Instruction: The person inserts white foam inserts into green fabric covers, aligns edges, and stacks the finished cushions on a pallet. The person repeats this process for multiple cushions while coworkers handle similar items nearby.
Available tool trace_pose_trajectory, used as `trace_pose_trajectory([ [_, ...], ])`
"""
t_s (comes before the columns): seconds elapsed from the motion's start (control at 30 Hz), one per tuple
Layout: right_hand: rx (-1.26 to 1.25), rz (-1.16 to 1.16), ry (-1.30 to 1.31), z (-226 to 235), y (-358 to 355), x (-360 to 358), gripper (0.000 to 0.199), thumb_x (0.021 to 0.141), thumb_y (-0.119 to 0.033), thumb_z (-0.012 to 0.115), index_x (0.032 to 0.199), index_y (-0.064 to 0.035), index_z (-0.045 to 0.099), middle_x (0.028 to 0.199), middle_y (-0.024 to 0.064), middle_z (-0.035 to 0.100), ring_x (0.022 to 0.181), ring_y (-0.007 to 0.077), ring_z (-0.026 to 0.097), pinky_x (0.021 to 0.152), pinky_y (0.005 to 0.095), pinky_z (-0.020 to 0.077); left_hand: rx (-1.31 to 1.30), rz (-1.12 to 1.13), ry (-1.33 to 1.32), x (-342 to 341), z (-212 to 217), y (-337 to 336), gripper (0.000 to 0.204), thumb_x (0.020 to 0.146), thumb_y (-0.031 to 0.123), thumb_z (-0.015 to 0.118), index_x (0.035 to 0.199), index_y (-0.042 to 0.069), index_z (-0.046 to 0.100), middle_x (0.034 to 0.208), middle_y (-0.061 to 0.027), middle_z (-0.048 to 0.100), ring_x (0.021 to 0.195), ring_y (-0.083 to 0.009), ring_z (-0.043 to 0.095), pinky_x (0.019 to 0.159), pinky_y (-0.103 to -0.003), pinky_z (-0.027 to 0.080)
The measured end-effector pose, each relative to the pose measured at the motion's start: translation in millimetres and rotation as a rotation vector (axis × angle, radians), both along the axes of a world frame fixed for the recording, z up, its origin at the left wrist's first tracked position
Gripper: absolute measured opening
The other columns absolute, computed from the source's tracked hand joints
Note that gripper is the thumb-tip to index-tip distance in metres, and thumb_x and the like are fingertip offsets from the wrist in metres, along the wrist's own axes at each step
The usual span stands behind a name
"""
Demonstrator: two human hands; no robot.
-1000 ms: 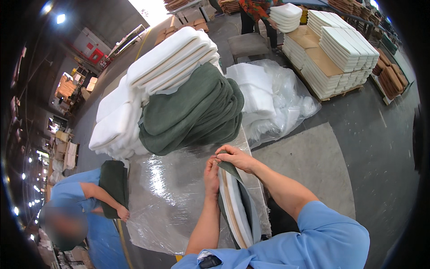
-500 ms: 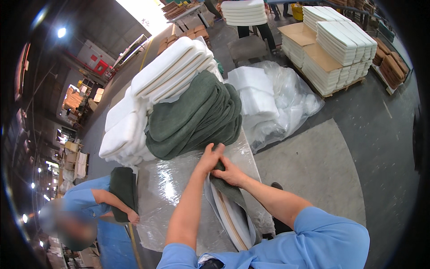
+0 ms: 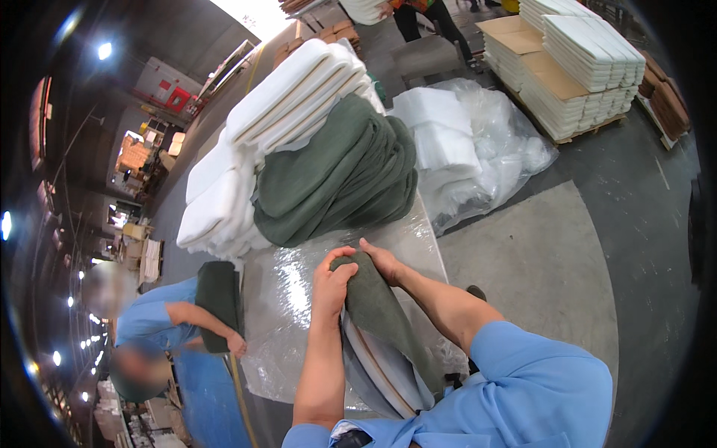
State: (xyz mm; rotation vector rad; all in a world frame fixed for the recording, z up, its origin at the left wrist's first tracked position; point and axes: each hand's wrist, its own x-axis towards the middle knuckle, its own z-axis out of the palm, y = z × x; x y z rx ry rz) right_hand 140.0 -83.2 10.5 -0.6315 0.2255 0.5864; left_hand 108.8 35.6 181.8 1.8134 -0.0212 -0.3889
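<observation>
Green cover: a dark green fabric cover [image 3: 377, 306] sits over the end of a pale foam cushion [image 3: 388, 366] that stands on edge, leaning toward the person, at the near edge of the tabletop [image 3: 299, 299]
Left hand: the left hand [image 3: 332, 280] is closed around the top corner of the green cover, fingers curled over the fabric
Right hand: the right hand [image 3: 382, 260] presses on the same corner from the other side, fingers together against the fabric, touching the left hand
Tabletop: covered with a clear plastic sheet [image 3: 287, 336] that shines under the lights
Behind the hands: a heap of folded green covers [image 3: 336, 179] lies on the tabletop, with white foam pads [image 3: 291, 89] stacked on top and to its left
Right of the heap: white foam in a clear plastic bag [image 3: 478, 142] on the floor
Far right: stacked white pads on a pallet [image 3: 575, 67]
Co-worker: a person in a blue shirt [image 3: 149, 317] at the left holds another dark green piece [image 3: 218, 302] against the tabletop edge
</observation>
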Motion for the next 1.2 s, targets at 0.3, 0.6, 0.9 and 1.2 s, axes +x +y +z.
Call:
trace_pose_trajectory([
  [0.3, -0.123, 0.217, -0.006, -19, 65, -141, 0.091, 0.109, -0.075, 0.026, 0.155, -0.0028, 0.057, 0.153, 0.0176, 0.060, 0.142, 0.0286, 0.052, 0.121, 0.0425, 0.0374, -0.060, 0.232, -0.201, -62, 64, 66, 0.031, 0.087, 0.000, 0.069, 0.118, 0.001, 0.071, 0.149, -0.0176, 0.063, 0.132, -0.0247, 0.060, 0.113, -0.036, 0.045],
  [0.6, -0.405, 0.538, 0.071, -1, -1, -255, 0.087, 0.108, -0.074, 0.038, 0.148, -0.0011, 0.063, 0.149, 0.0203, 0.062, 0.141, 0.0299, 0.055, 0.117, 0.0434, 0.0424, -0.147, 0.451, -0.290, -117, 95, 123, 0.028, 0.089, -0.003, 0.068, 0.116, 0.001, 0.068, 0.150, -0.0172, 0.063, 0.129, -0.0244, 0.063, 0.112, -0.036, 0.048],
  [0.9, -0.174, 0.374, 0.214, 18, -18, -269, 0.075, 0.105, -0.055, 0.065, 0.158, -0.0032, 0.049, 0.150, 0.0166, 0.060, 0.137, 0.0329, 0.059, 0.116, 0.0482, 0.0470, -0.221, 0.805, -0.402, -169, 81, 219, 0.030, 0.091, -0.002, 0.062, 0.121, 0.001, 0.061, 0.141, -0.0168, 0.067, 0.121, -0.0287, 0.067, 0.103, -0.044, 0.057],
  [1.2, -0.205, 0.106, 0.076, 57, -83, -143, 0.071, 0.109, -0.067, 0.044, 0.149, -0.0099, 0.056, 0.142, 0.0103, 0.066, 0.129, 0.0233, 0.064, 0.111, 0.0419, 0.0511, -0.733, 1.243, 0.147, -270, -44, 241, 0.028, 0.104, 0.016, 0.063, 0.131, 0.008, 0.063, 0.129, -0.0115, 0.066, 0.118, -0.0288, 0.065, 0.104, -0.057, 0.053],
])
